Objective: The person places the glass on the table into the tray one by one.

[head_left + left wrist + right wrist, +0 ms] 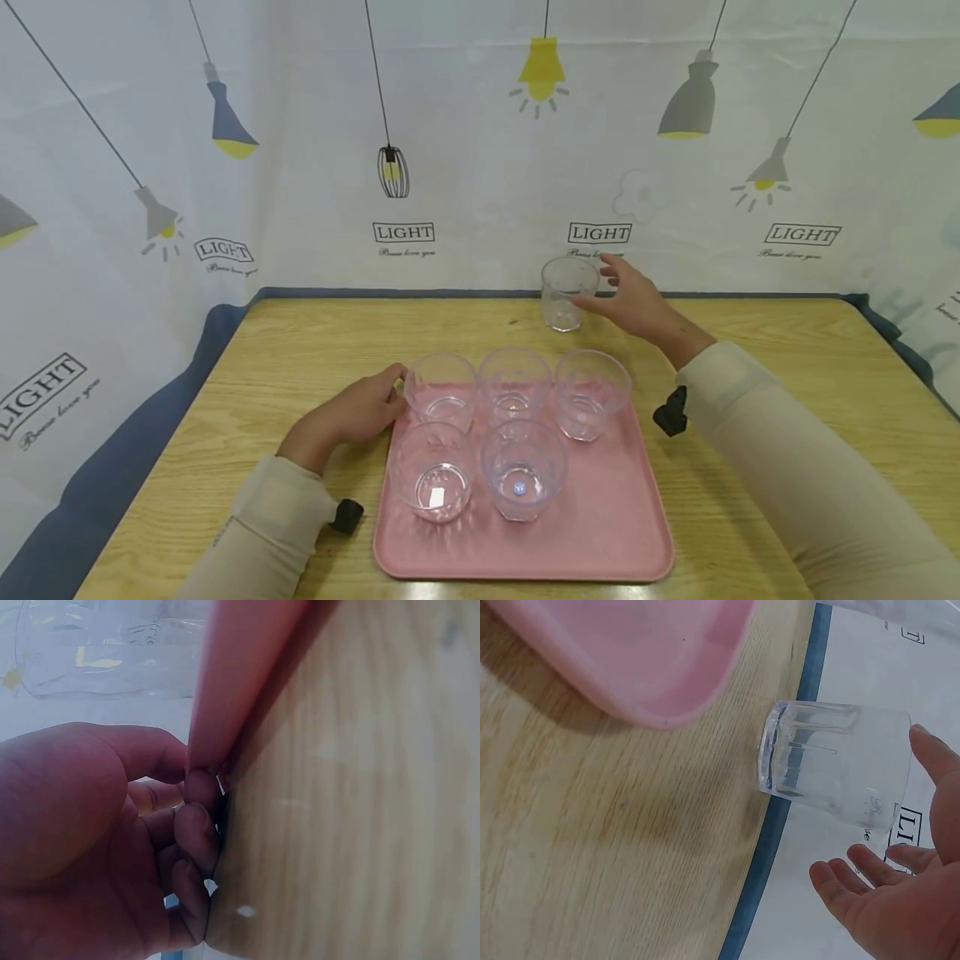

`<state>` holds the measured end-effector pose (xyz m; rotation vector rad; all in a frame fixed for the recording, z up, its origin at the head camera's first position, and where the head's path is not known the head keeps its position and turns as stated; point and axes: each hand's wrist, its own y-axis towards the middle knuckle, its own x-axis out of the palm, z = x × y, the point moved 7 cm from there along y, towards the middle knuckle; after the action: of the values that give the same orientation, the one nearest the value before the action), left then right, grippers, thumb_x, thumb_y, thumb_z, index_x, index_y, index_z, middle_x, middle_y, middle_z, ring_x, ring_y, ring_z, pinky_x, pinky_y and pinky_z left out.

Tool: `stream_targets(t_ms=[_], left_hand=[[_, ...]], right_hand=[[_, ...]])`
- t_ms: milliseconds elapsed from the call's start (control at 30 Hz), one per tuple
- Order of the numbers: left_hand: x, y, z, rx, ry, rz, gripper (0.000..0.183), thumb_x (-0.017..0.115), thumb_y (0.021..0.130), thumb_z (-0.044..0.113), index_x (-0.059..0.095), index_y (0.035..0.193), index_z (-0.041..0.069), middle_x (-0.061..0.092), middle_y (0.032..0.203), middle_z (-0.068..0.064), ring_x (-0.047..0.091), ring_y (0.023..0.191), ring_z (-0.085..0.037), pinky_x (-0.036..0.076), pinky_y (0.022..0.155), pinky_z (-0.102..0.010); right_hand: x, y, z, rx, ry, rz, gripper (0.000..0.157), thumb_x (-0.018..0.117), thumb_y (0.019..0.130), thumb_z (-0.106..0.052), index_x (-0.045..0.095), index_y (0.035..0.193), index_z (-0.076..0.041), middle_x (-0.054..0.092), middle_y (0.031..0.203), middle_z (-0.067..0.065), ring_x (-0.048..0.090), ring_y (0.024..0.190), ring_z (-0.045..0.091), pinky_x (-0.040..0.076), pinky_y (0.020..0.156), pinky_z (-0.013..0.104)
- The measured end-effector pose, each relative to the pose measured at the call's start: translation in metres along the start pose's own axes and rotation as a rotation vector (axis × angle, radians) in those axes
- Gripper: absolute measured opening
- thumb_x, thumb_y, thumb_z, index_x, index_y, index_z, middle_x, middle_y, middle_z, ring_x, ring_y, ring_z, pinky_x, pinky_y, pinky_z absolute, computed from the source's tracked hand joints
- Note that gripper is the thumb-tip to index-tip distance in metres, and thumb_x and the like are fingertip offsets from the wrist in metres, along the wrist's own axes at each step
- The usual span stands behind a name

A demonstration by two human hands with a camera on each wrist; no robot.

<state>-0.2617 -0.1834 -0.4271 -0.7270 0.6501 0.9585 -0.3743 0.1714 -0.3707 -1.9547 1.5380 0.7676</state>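
Observation:
A clear plastic cup [564,300] stands upright on the table behind the tray. My right hand [637,308] is beside it, thumb and fingers spread near its rim; in the right wrist view the thumb tip is close to the cup [836,761], and whether it touches cannot be told. My left hand [366,408] grips the pink tray [607,533] at its far left edge. In the left wrist view the thumb lies on the tray wall [240,667], with fingers curled beneath. Several clear cups [522,475] stand on the tray, three in the far row and two in the near row.
The tray lies on a wood-grain table [750,333]. A white curtain [465,192] printed with lamps hangs right behind the table's far edge, close to the lone cup. Bare tray surface shows at the near right.

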Motion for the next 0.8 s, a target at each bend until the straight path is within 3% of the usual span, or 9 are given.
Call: stream_targets(t_ms=[800], left_hand=[[0.0,0.001,-0.002,-0.001,-0.006,0.0,0.025,0.046,0.103,0.016,0.048,0.128,0.012,0.052,0.075,-0.003,0.048,0.063,-0.017,0.042,0.059,-0.031]], right_hand=[[0.018,0.006,-0.003,0.021,0.042,-0.06,0.103,0.068,0.093,-0.046,0.001,0.161,-0.009,0.033,0.157,0.024,0.035,0.144,0.043,0.037,0.113,0.057]])
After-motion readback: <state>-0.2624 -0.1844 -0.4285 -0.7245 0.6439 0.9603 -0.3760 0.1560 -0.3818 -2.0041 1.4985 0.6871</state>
